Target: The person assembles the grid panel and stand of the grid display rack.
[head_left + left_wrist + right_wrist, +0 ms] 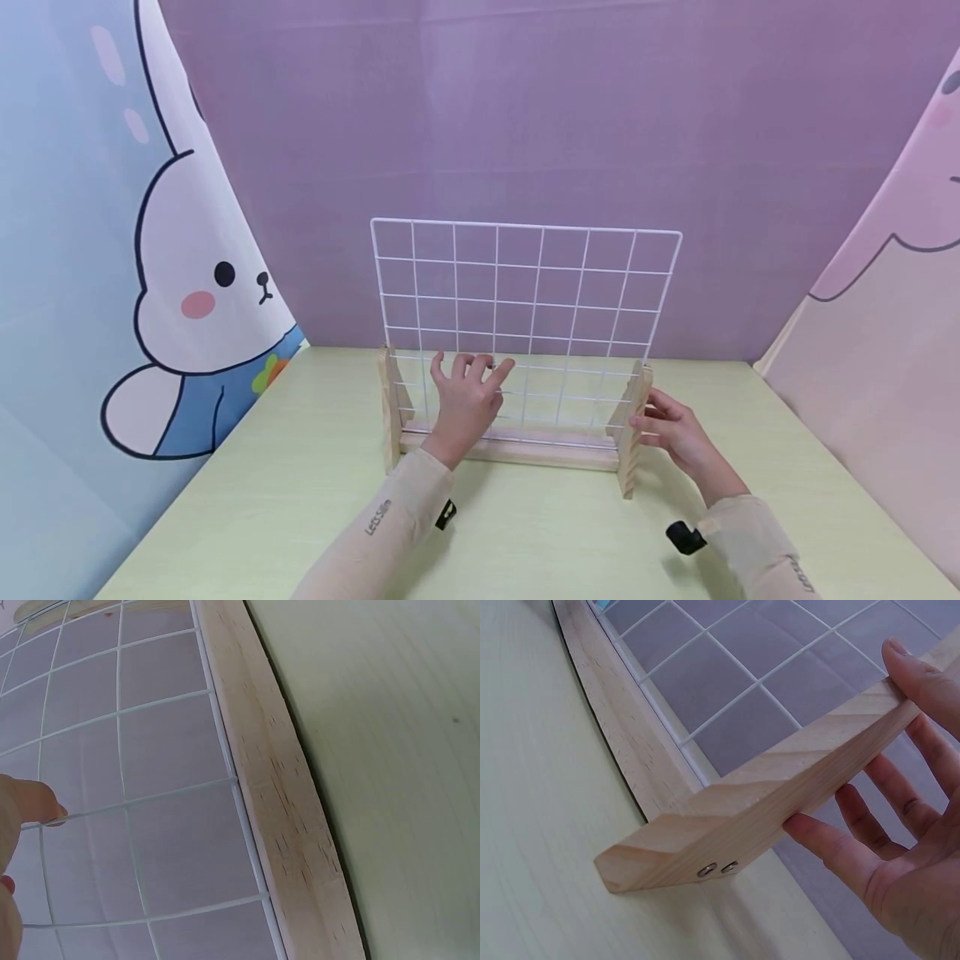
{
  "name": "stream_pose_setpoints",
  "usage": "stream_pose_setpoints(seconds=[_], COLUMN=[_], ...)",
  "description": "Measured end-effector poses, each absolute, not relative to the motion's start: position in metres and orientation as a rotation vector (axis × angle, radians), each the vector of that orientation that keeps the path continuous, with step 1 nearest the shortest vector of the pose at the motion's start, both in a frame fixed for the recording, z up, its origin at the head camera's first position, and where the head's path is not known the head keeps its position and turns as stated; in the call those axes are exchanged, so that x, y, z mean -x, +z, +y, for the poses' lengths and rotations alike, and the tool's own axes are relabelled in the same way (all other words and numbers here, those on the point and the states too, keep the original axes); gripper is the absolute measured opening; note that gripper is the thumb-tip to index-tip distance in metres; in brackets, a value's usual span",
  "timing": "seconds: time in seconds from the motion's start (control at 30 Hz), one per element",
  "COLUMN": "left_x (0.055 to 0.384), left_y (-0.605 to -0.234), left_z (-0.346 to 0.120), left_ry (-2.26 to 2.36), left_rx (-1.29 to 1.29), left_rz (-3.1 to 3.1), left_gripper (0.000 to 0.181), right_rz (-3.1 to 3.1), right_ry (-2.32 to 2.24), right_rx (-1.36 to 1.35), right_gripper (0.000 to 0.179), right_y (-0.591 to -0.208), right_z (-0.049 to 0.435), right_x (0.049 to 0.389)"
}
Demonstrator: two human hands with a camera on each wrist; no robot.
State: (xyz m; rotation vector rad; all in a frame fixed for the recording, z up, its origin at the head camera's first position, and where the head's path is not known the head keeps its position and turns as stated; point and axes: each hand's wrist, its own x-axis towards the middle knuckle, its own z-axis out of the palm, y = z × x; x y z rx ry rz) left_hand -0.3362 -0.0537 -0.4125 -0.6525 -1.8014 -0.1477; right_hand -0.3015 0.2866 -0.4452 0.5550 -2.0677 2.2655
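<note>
A white wire grid panel (pixel 517 287) stands upright in a wooden base, its lower edge along a wooden bar (pixel 525 452) between two side boards. My left hand (pixel 467 408) is in front of the grid's lower middle, fingers spread and bent. In the left wrist view one fingertip (pixel 52 812) touches a wire; the other fingers are mostly out of that frame. At the right side board (pixel 632 433) my right hand (pixel 678 435) holds the edge. Its thumb (pixel 919 675) lies on the board's edge and its fingers touch the outer face.
The left side board (pixel 392 408) supports the grid's other end. Two screw heads (pixel 717 868) show low on the right board. All this stands on a pale table (pixel 300 500). A purple backdrop (pixel 555 117) hangs behind, and a cartoon-printed cloth (pixel 198 267) flanks the left.
</note>
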Motion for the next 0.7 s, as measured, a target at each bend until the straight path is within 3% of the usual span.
stream_pose_setpoints(seconds=[0.37,0.7], left_x=[0.330,0.318], left_y=[-0.412,-0.406], left_z=[-0.058,-0.081], left_ry=[-0.092,-0.028], left_rx=[0.669,0.839], left_rz=[-1.868,-2.093], left_gripper=[0.058,0.078], right_rz=[-2.078,-2.117], right_ry=[2.261,2.263], right_rx=[-0.548,-0.525], right_gripper=[0.052,0.049], right_y=[-0.445,-0.443], right_z=[0.286,0.284], right_x=[0.302,0.299])
